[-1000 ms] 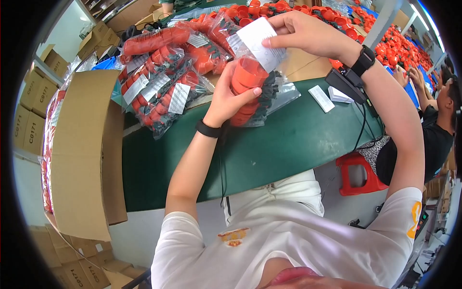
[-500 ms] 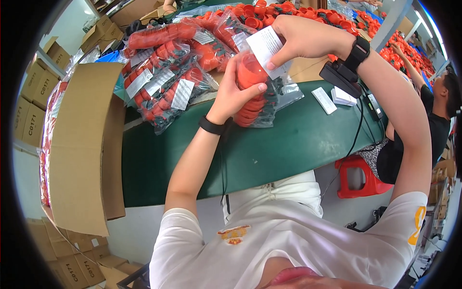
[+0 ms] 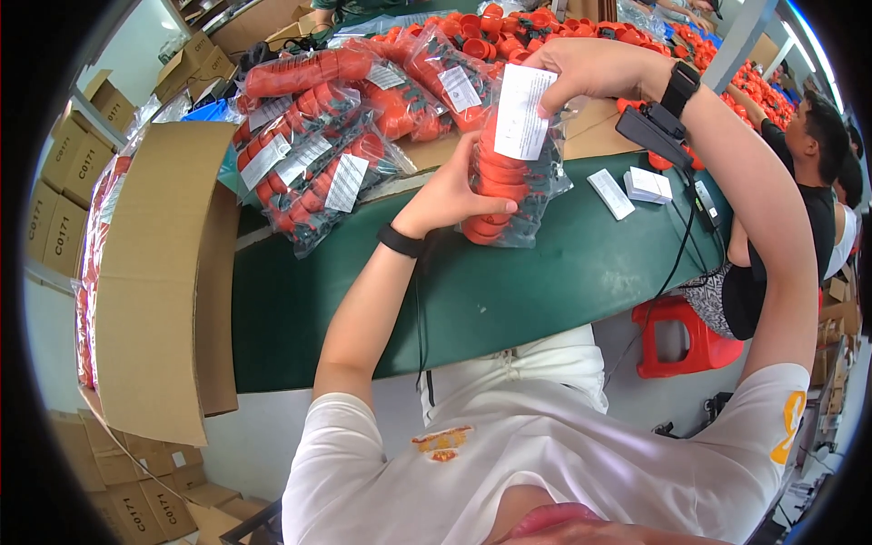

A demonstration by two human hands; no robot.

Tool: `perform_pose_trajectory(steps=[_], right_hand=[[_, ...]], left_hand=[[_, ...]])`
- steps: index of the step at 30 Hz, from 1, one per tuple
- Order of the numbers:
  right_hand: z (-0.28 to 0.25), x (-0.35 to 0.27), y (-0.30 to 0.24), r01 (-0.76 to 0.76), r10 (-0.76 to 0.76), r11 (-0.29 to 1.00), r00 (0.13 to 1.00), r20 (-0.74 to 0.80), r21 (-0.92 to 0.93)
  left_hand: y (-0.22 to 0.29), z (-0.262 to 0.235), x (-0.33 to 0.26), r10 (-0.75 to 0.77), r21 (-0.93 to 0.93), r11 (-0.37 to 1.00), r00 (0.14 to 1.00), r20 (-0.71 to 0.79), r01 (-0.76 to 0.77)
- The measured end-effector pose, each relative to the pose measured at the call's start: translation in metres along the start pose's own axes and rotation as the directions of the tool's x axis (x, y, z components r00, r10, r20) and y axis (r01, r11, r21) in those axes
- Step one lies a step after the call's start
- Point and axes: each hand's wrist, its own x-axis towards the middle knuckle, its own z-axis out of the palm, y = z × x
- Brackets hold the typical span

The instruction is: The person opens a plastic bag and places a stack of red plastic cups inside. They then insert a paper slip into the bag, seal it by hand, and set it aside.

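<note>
A clear plastic bag of orange round parts (image 3: 505, 189) is held above the green table (image 3: 509, 291). My left hand (image 3: 451, 193) grips the bag's left side, thumb across the orange parts. My right hand (image 3: 589, 69) holds the bag's top, where a white paper label (image 3: 522, 113) lies on its front. Both wrists wear black bands.
Several filled bags with white labels (image 3: 313, 173) are piled at the table's back left. An open cardboard box (image 3: 154, 272) stands at the left, stacked cartons behind it. Small white boxes (image 3: 636, 186) lie at right. Another person (image 3: 799, 173) sits at the right near a red stool (image 3: 681, 336).
The bag and both hands have shifted slightly right and toward me. The white label now lies flat against the bag's front instead of being held above it.
</note>
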Motion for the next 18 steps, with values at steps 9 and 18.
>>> perform_pose_trajectory(steps=[9,18], right_hand=[[-0.002,0.005,-0.023,-0.21,0.235,0.96,0.964,0.127,-0.187],[-0.002,0.01,-0.01,-0.23,0.243,0.952,0.969,0.046,-0.201]], left_hand=[[0.006,0.0,-0.001,0.042,0.08,0.996,0.996,-0.079,-0.036],[0.004,-0.001,0.0,0.074,0.079,0.995,0.982,-0.176,-0.061]])
